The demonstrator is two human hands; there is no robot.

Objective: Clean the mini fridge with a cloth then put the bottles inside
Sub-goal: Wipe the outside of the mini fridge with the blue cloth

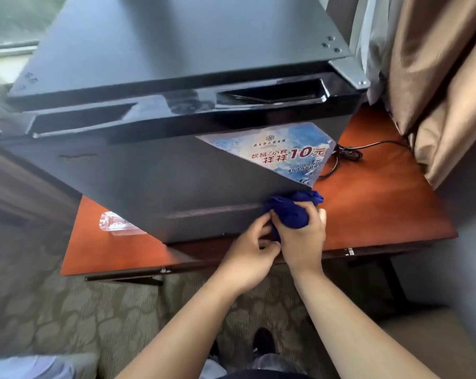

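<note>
The right hand is closed round a bunched blue cloth, fingers wrapped over its lower part, so that the wad sticks out above the fist. The left hand sits just beside it, touching it, thumb and fingertips pinching the cloth's lower left edge. The cloth's top presses against the bottom right corner of the fridge, right at the edge of its dark grey front.

Above the cloth, a blue and white sticker with printed characters and a red "10" lies on the right side of the front. Along the front's upper edge run two glossy black recessed handles.

The fridge stands on a reddish wooden table. A clear plastic bottle lies on its side on the table at the fridge's lower left corner, partly hidden behind it, outside the fridge. On the right, a black cable is coiled on the table near the fridge's side. A tan curtain hangs past the table's far right edge. Below is patterned carpet, and a dark shoe shows between the forearms.
</note>
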